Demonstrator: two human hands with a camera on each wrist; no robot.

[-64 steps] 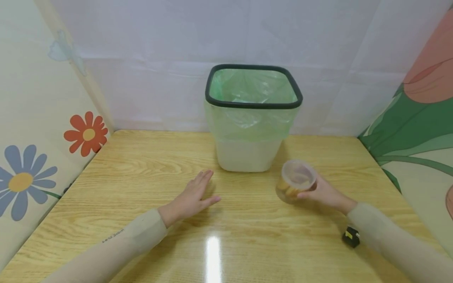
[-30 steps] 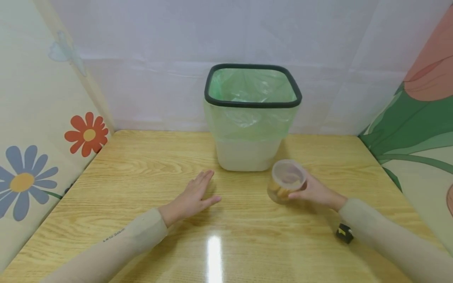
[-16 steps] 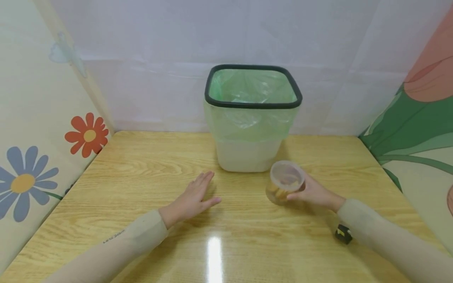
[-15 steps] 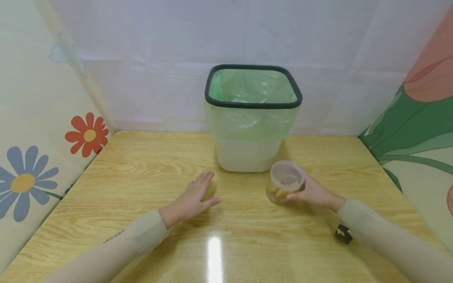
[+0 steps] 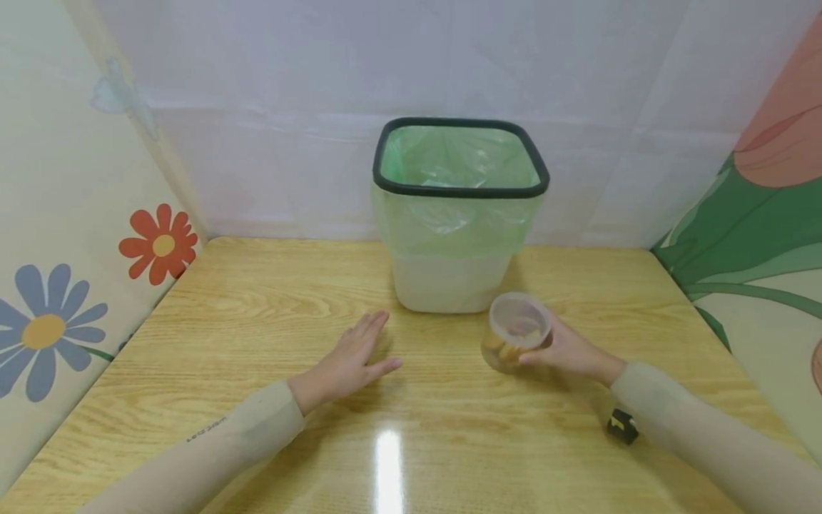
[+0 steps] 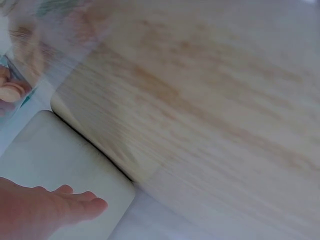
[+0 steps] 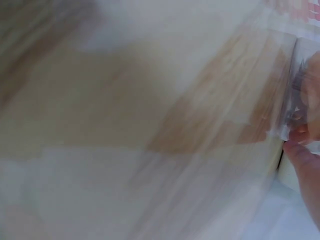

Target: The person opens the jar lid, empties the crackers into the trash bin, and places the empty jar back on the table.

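My right hand point(image 5: 574, 348) grips a clear round plastic tub point(image 5: 516, 332) from its right side, thumb in front, with yellow-brown pieces inside. The tub stands upright, close over the wooden table and just in front of the bin. In the left wrist view the tub point(image 6: 11, 95) appears at the left edge, partly cut off, with rounded pieces showing through its wall. My left hand point(image 5: 347, 360) is held with its fingers straight and thumb apart, left of the tub, with nothing in it. The right wrist view catches only part of the right hand point(image 7: 306, 162).
A pale bin point(image 5: 449, 282) with a black rim and a green liner stands at the back middle of the table point(image 5: 270, 285), against a white cloth wall. A small black block point(image 5: 623, 426) with a yellow mark shows beside the right sleeve. Flower-patterned panels flank both sides.
My right hand has shifted left with the tub over the past two seconds, then has stayed almost still during the last half second. The left hand has kept its place.
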